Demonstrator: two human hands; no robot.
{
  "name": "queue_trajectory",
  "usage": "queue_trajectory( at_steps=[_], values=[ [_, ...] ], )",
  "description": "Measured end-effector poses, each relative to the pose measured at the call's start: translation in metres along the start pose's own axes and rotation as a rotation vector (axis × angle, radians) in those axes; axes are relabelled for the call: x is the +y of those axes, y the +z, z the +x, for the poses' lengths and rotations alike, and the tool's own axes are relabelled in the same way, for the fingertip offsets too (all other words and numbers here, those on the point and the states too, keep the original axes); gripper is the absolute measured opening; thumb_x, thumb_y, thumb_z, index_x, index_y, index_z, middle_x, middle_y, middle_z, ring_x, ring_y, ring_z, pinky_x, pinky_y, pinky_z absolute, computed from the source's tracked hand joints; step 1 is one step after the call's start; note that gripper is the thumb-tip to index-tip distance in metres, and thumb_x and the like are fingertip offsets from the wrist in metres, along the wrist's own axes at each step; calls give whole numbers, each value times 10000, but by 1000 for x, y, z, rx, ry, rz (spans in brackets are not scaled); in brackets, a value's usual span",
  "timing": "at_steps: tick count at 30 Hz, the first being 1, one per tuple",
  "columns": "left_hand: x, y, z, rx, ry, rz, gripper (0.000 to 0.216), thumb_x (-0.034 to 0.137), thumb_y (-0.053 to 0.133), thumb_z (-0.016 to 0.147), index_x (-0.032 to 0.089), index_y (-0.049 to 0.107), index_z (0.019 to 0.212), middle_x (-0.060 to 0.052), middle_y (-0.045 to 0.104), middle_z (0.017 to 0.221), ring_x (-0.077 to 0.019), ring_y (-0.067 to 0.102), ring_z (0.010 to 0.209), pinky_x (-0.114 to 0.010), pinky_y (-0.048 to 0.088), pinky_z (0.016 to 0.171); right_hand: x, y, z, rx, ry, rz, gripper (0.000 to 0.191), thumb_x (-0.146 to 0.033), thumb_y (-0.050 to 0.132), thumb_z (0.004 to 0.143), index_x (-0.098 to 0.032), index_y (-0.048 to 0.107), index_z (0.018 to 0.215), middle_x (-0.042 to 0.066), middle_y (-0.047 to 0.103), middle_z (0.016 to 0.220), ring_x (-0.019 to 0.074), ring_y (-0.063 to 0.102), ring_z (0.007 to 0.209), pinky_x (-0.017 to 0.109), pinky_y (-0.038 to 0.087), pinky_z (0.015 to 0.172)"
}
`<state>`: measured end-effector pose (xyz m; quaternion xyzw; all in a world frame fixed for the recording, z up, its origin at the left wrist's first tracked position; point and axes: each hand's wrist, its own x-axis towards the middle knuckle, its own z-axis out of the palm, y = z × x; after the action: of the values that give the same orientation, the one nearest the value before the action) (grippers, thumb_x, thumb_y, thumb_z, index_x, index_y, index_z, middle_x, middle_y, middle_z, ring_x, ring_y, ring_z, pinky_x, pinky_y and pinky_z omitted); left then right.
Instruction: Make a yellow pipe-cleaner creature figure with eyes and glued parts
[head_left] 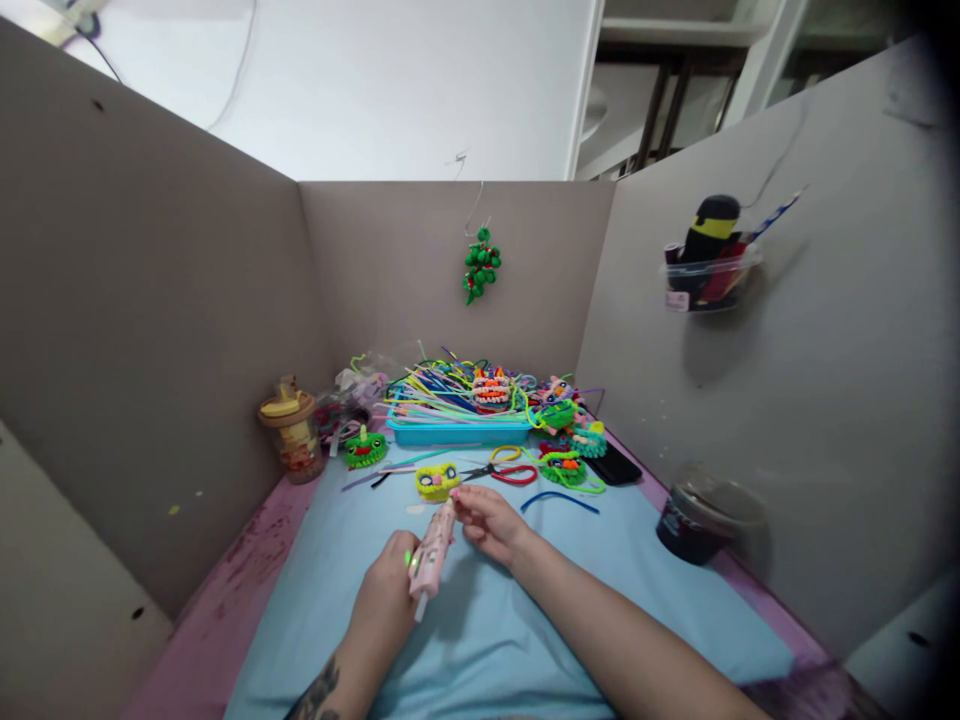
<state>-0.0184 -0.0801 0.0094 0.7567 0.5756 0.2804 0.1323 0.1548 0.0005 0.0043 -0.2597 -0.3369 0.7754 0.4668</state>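
My left hand is wrapped round a pink hot glue gun, with a green light glowing on its side and a glue stick poking out of its back end. Its nozzle points away from me, close to the fingertips of my right hand. Those fingertips are pinched together on something small and pinkish that I cannot make out. Just beyond them lies a yellow fuzzy pipe-cleaner piece with eye-like spots. Behind and to its right are scissors with red and yellow handles.
A blue tray heaped with pipe cleaners stands at the back. Around it are a green fuzzy figure, a lidded cup, a black phone and a blue pipe cleaner. A dark tub stands right. Grey panels enclose three sides.
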Motion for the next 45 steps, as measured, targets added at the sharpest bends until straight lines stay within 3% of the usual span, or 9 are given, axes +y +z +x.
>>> queue_trajectory(
  at_steps=[7, 17, 28, 37, 45],
  values=[
    [1, -1, -2, -4, 3, 3, 82, 283, 398, 794, 208, 408, 762, -40, 531, 763, -164, 525, 660, -240, 373, 587, -7, 1, 0, 15, -105, -262, 287, -330, 758, 604, -138, 567, 696, -76, 391, 501, 17, 245, 400, 165, 108, 348],
    [1, 0, -1, -30, -1, 14, 43, 229, 401, 797, 205, 427, 773, -35, 532, 776, -157, 532, 672, -232, 360, 591, -25, -4, -3, 10, -275, -699, 308, -414, 704, 643, -143, 563, 686, -63, 443, 510, 38, 308, 414, 186, 200, 390],
    [7, -4, -1, -63, -13, 23, 47, 215, 397, 802, 203, 426, 768, -39, 534, 798, -156, 533, 687, -237, 352, 596, -33, -5, -7, -40, -228, -724, 310, -415, 705, 636, -151, 547, 673, -72, 417, 485, 43, 292, 423, 192, 198, 410],
    [9, -4, -1, -76, -3, 98, 50, 194, 413, 804, 197, 452, 772, -44, 532, 813, -155, 534, 710, -233, 354, 622, -36, -14, -5, -104, -268, -831, 287, -401, 704, 642, -145, 585, 691, -19, 543, 598, 83, 446, 534, 206, 311, 506],
    [8, -2, 0, -75, 0, 100, 56, 199, 410, 801, 193, 458, 773, -48, 533, 817, -157, 526, 697, -239, 353, 615, -35, -18, -4, -120, -245, -913, 245, -363, 683, 666, -134, 598, 687, -22, 536, 588, 77, 431, 530, 202, 315, 505]
  ],
)
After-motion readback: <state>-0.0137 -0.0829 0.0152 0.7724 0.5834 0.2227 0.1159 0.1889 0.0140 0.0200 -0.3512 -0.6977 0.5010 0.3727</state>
